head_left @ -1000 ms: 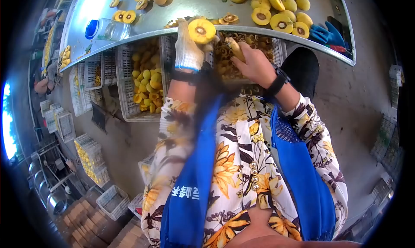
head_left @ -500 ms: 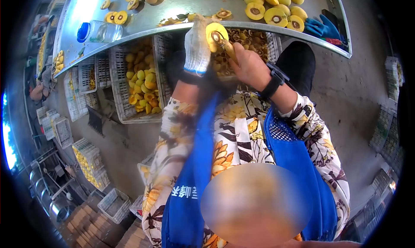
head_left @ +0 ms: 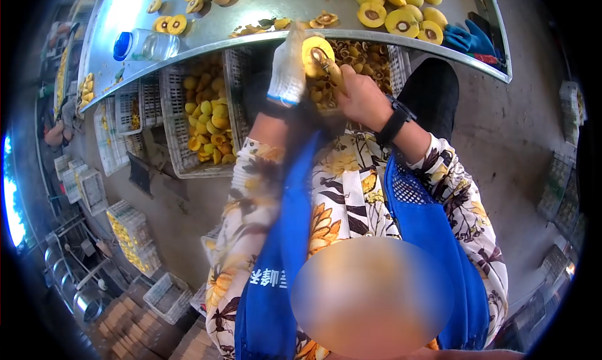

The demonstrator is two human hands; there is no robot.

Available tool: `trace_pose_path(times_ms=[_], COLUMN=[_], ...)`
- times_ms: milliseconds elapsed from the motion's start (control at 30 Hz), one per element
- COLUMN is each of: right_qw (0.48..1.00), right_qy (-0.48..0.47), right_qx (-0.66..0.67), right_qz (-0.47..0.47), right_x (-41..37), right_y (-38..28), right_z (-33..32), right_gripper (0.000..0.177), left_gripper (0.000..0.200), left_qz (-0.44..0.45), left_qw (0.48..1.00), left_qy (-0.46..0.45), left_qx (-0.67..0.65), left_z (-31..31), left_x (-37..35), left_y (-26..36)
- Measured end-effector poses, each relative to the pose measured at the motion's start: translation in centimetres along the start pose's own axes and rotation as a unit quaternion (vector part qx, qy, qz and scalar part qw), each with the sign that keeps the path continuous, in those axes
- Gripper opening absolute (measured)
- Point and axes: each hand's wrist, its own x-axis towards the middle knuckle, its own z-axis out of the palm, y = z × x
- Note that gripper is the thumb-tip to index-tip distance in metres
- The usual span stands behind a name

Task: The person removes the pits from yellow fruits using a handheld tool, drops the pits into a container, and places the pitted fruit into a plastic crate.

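My left hand [head_left: 288, 65], in a white knitted glove with a blue-edged cuff, grips a yellow peach half [head_left: 312, 44] with its cut face turned toward my right hand. My bare right hand [head_left: 365, 96] is closed around the wooden handle of a pitting tool [head_left: 337, 77]. The tool's metal end sits in the brown middle of the peach half, at the stone. Both hands are just off the near edge of the metal table [head_left: 226, 44], above a crate of brown-centred peach pieces [head_left: 364, 59].
Cut peaches [head_left: 402, 23] lie on the table at the right, near a blue glove [head_left: 471, 40]. A clear bottle with a blue cap [head_left: 150, 45] lies on its side at the left. Below stands a white crate [head_left: 172, 125] holding yellow peach halves [head_left: 210, 123].
The tool's metal end has shifted slightly within the peach's middle, and my right hand has tilted a little. Both hands keep their hold.
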Motion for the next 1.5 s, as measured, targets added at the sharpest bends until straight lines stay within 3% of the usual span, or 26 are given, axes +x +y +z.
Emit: trace_pose_path(times_ms=[33, 100, 167, 300, 500, 567, 667, 700, 767, 800, 900, 933, 1033, 1067, 1167, 1200, 1300, 1333, 1500], right_qw=[1.0, 1.0, 0.999, 0.999, 0.999, 0.996, 0.992, 0.998, 0.992, 0.989, 0.996, 0.986, 0.937, 0.901, 0.916, 0.914, 0.986, 0.989, 0.996], right_qy=[0.001, 0.011, 0.028, 0.031, -0.038, -0.09, -0.079, -0.036, 0.046, 0.055, 0.043, 0.076, 0.129, 0.186, 0.146, 0.062, 0.136, 0.07, 0.038], right_qx=[0.006, 0.013, 0.018, 0.033, 0.021, 0.011, -0.024, 0.021, 0.11, 0.132, 0.066, 0.139, 0.284, 0.364, 0.319, 0.346, 0.092, 0.115, 0.067], right_qz=[0.002, 0.003, 0.002, 0.021, -0.028, -0.025, -0.093, -0.046, 0.048, 0.042, -0.027, -0.058, 0.156, 0.145, 0.193, 0.205, -0.015, 0.067, 0.049], right_x=[-0.1, -0.2, -0.4, -1.1, -1.4, -1.2, -0.8, -0.2, 0.6, 0.7, 2.1, 2.3, 2.6, 3.1, 3.2, 2.6, 0.6, 0.3, -0.3], right_y=[0.2, 0.8, 1.4, 0.9, 1.2, 1.1, 2.3, 2.5, 2.7, 2.2, 3.2, 3.4, 1.6, 2.9, 3.2, 2.1, 1.7, 1.5, 1.4], right_z=[0.1, 0.4, 0.9, 1.0, -0.4, -0.9, -1.0, -1.2, -1.5, -1.2, 0.5, 0.8, 0.7, 2.2, 4.4, 3.8, 3.9, 3.3, 2.6], right_gripper=[0.023, 0.023, 0.023, 0.022, 0.022, 0.024, 0.036, 0.04, 0.048, 0.052, 0.047, 0.051, 0.035, 0.031, 0.027, 0.03, 0.035, 0.037, 0.033], left_gripper=[0.057, 0.052, 0.052, 0.052, 0.062, 0.068, 0.072, 0.074, 0.076, 0.081, 0.071, 0.075, 0.07, 0.064, 0.059, 0.059, 0.059, 0.06, 0.066], left_qz=[0.026, 0.163, 0.171, 0.219, -0.024, -0.129, -0.242, -0.27, -0.277, -0.255, -0.279, -0.249, -0.044, -0.029, 0.025, 0.012, -0.004, 0.005, 0.0], left_qw=[1.0, 0.981, 0.971, 0.963, 0.991, 0.977, 0.942, 0.929, 0.937, 0.944, 0.948, 0.947, 0.987, 0.985, 0.995, 0.991, 0.977, 0.978, 0.983], left_qy=[0.015, 0.061, 0.088, 0.103, -0.085, -0.153, -0.232, -0.254, -0.198, -0.191, -0.149, -0.201, -0.089, -0.055, 0.091, 0.098, 0.092, 0.077, 0.043], left_qx=[0.006, 0.089, 0.14, 0.115, 0.099, 0.075, -0.007, -0.008, 0.073, 0.083, 0.029, -0.02, -0.128, -0.161, -0.035, -0.089, -0.195, -0.192, -0.178], left_z=[0.4, 1.8, 1.8, 2.4, -0.2, -1.1, -2.1, -2.3, -1.8, -1.3, 0.6, -0.4, 0.1, 1.4, 2.7, 2.2, 0.8, 0.6, 0.8], left_x=[-0.3, -1.6, -1.5, -1.5, -0.6, -0.5, 0.2, 0.4, -0.8, -1.1, -1.6, -1.1, -2.4, -3.0, -3.0, -2.6, -1.6, -1.6, -2.0], left_y=[-0.3, -0.2, -1.0, -2.2, -0.1, 0.7, 0.6, 0.8, 1.6, 1.5, 2.8, 1.9, 0.0, 0.0, -0.8, -1.1, -1.0, -0.9, -0.4])
